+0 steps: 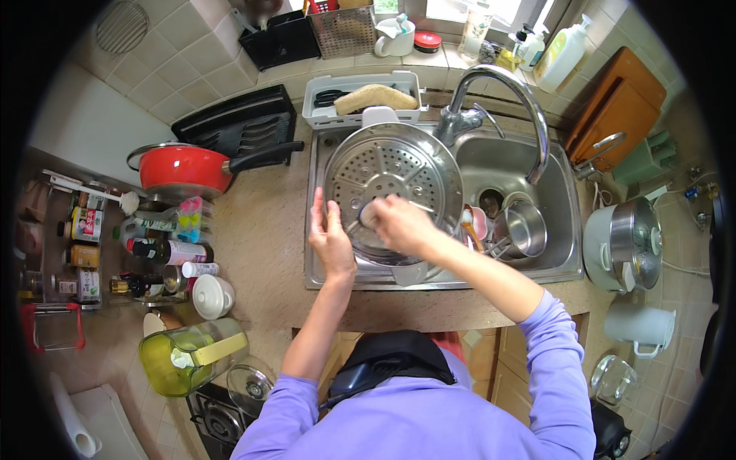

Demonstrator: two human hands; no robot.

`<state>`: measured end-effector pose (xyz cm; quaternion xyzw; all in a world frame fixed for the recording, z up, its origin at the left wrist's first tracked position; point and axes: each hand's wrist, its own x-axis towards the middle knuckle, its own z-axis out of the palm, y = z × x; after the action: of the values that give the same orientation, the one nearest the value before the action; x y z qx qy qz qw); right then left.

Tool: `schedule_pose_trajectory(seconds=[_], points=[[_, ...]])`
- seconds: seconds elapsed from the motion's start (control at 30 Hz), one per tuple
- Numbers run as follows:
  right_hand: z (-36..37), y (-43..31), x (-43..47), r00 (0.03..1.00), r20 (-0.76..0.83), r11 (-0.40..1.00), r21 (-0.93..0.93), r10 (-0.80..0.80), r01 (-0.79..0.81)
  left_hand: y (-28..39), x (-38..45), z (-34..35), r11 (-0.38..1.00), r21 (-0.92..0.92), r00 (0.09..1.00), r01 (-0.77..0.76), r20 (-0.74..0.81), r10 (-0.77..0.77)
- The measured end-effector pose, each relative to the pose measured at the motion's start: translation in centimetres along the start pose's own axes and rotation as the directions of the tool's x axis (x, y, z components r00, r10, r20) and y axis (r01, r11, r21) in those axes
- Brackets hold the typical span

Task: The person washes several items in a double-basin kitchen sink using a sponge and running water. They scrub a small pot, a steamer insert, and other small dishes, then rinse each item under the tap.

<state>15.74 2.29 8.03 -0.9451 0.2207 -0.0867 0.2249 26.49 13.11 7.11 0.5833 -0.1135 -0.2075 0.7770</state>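
A round stainless-steel steamer basket (397,152) with a perforated bottom lies over the left side of the sink. It has pale side handles; the near handle (410,273) looks translucent. My left hand (333,244) holds the basket's left rim, its thumb toward the inside and fingers along the outside. My right hand (399,227) is over the lower middle of the basket, shut on a small scrubber (366,214) with a dark blue edge. My fingers hide most of that scrubber, so its exact kind is unclear.
Small pots (526,227) and bowls sit in the right sink basin (566,230), under the chrome faucet (543,121). A white rack (319,118) stands behind the basket. Left are a red pan (184,169), bottles (187,253) and a green pitcher (164,365); right, a lidded pot (601,247).
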Motion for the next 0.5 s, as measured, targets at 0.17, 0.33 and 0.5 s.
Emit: schedule_pose_trajectory(seconds=[0.17,0.33,0.5], points=[[-2.6,4.5,2.9,0.851,-0.476,0.954,-0.074,0.221,-0.289,0.7,-1.3,0.9,0.999,0.001,0.999,0.044,0.021,-0.044],[1.4,-0.2,0.0,0.936,-0.212,0.960,-0.065,-0.280,0.273,0.8,-1.3,2.0,0.999,0.011,0.998,0.046,0.039,-0.047],[-1.3,2.8,3.1,0.907,-0.409,0.952,-0.222,0.104,-0.209,1.0,-1.3,1.4,0.999,0.035,0.998,0.003,0.063,-0.005]])
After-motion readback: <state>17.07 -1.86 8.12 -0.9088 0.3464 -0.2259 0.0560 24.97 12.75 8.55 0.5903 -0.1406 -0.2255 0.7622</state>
